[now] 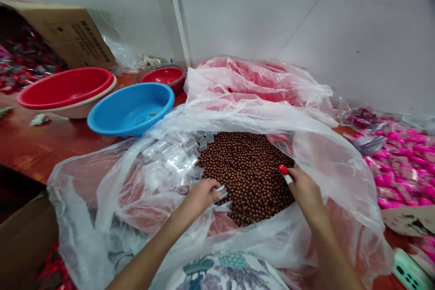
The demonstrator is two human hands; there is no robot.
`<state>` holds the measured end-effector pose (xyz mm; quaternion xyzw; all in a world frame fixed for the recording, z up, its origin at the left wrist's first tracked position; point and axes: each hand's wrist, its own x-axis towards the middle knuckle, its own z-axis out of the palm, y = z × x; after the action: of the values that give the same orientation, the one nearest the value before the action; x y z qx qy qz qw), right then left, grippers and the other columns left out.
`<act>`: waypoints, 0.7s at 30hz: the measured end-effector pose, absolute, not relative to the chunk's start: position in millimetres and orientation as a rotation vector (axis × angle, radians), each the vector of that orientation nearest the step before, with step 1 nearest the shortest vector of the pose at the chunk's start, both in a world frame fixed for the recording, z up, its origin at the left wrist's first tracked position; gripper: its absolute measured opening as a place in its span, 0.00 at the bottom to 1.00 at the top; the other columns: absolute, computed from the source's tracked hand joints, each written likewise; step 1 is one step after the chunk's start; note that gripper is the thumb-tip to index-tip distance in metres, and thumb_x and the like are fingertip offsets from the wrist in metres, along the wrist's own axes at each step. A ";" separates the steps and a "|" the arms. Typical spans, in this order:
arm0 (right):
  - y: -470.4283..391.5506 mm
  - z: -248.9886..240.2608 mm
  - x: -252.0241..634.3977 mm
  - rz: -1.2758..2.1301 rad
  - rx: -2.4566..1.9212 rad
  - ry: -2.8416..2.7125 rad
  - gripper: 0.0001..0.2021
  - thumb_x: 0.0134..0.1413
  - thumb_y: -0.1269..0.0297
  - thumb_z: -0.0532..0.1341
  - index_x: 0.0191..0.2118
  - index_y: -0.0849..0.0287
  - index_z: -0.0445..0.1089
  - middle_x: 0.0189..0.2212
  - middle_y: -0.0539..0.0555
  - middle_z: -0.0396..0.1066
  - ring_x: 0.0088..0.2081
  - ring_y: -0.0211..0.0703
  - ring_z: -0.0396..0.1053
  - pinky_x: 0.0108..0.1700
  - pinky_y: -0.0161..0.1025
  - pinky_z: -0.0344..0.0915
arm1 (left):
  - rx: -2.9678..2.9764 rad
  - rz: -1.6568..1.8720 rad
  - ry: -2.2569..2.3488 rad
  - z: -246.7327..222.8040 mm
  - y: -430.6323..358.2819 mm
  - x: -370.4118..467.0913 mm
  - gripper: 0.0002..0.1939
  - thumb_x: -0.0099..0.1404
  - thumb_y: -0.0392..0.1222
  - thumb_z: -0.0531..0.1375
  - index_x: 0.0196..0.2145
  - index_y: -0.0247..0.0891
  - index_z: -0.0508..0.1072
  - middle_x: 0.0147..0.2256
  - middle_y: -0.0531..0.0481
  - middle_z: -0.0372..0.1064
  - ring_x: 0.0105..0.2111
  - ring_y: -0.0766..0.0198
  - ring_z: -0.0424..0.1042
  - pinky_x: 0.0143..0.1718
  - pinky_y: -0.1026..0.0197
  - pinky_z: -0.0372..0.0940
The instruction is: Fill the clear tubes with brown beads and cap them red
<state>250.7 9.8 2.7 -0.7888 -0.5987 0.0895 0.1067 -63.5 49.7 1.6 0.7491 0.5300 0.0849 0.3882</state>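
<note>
Brown balls (244, 172), clear cases (170, 163), red-tipped white stick (285, 173), blue basin (131, 108), white garment (227, 277) with purple-teal print

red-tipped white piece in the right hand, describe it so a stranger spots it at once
Find the big whitish plastic sheet, then the heap of brown balls inside it. At the heap's right edge, the right hand holds the small piece. Its bright red tip and white body set it apart from the brown balls and the clear packets at left.

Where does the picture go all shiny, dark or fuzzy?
Head view: white glare on the clear plastic pieces; head view: deep shadow around the cardboard box at lower left; head view: the writing on the upper-left box is too blurry to read.
</note>
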 end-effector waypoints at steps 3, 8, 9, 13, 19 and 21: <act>-2.4 2.0 237.1 0.308 -2.046 -1.545 0.16 0.51 0.65 0.53 0.47 0.55 0.68 0.39 0.55 0.72 0.40 0.46 0.68 0.40 0.39 0.61 | 1.889 0.189 1.361 -8.1 54.6 -55.9 0.12 0.53 0.41 0.59 0.37 0.40 0.76 0.32 0.50 0.74 0.32 0.61 0.69 0.33 0.64 0.56; -17.2 -7.9 207.1 0.883 -1.735 -1.051 0.15 0.48 0.58 0.57 0.43 0.57 0.67 0.36 0.54 0.73 0.27 0.41 0.67 0.25 0.35 0.61 | 1.784 0.235 1.319 -20.9 62.8 -26.5 0.14 0.50 0.44 0.62 0.36 0.41 0.76 0.29 0.52 0.73 0.29 0.63 0.69 0.31 0.66 0.56; -18.4 -11.5 203.8 0.958 -1.688 -0.978 0.14 0.47 0.58 0.58 0.41 0.56 0.66 0.36 0.54 0.72 0.24 0.39 0.66 0.22 0.34 0.60 | 1.778 0.252 1.314 -23.1 63.7 -20.5 0.14 0.50 0.44 0.63 0.36 0.41 0.76 0.29 0.53 0.73 0.29 0.63 0.69 0.31 0.66 0.56; -22.4 -25.7 202.4 1.000 -1.635 -0.956 0.13 0.46 0.56 0.60 0.38 0.56 0.67 0.38 0.55 0.71 0.28 0.41 0.67 0.25 0.35 0.63 | 1.713 0.369 1.249 -31.9 62.5 -3.5 0.13 0.50 0.45 0.62 0.34 0.38 0.76 0.27 0.53 0.72 0.29 0.64 0.68 0.31 0.65 0.57; -35.2 -32.5 204.2 0.719 -1.646 -1.515 0.16 0.43 0.60 0.64 0.41 0.54 0.68 0.52 0.57 0.62 0.53 0.52 0.60 0.54 0.50 0.56 | 1.434 0.534 1.153 -44.7 55.1 2.9 0.17 0.49 0.44 0.63 0.38 0.34 0.75 0.29 0.51 0.72 0.29 0.64 0.68 0.32 0.65 0.59; -40.2 -33.2 202.8 0.691 -1.659 -1.663 0.12 0.47 0.66 0.60 0.41 0.54 0.68 0.53 0.57 0.61 0.54 0.51 0.59 0.55 0.50 0.56 | 1.355 0.547 1.132 -47.1 55.1 2.6 0.19 0.48 0.43 0.64 0.39 0.33 0.74 0.30 0.50 0.72 0.29 0.65 0.68 0.33 0.64 0.60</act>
<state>202.8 -40.2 -33.2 -0.6374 -0.6386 0.2654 0.3397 2.6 55.1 -47.1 0.5849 0.4889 0.2364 0.6025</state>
